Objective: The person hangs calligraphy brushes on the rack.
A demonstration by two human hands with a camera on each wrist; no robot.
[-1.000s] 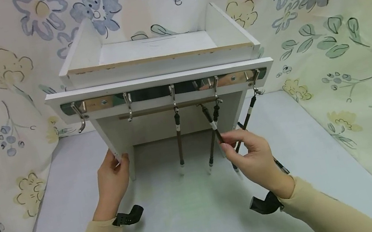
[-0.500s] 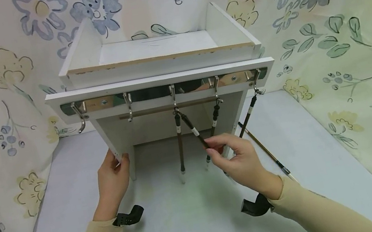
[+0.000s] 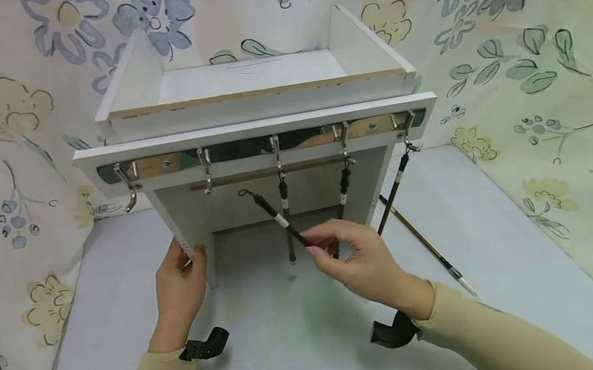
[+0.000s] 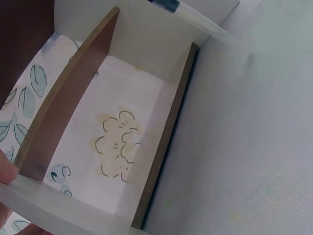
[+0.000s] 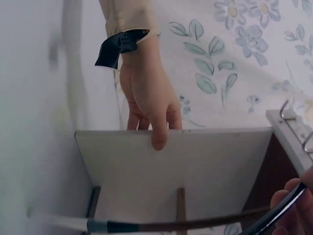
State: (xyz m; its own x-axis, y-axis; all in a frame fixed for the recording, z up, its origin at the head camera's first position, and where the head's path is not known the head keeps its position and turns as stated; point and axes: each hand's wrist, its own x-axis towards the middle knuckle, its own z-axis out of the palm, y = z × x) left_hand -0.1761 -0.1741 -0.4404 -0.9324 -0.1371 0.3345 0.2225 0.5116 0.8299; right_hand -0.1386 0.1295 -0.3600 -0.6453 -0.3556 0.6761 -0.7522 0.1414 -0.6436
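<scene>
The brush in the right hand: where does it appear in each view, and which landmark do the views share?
Head: the brush slants up-left from the right hand, below the hook rail.
Left wrist: not in it; only the rack's underside and a left fingertip show.
Right wrist: its dark handle crosses the bottom right corner, pinched by fingertips.
Shared landmark: the rack's white side panel, gripped by the left hand.

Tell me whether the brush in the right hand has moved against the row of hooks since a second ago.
Yes. The brush in the right hand has shifted left: its loop end was by the fourth hook, and now sits left of the middle hook, toward the second hook.
</scene>
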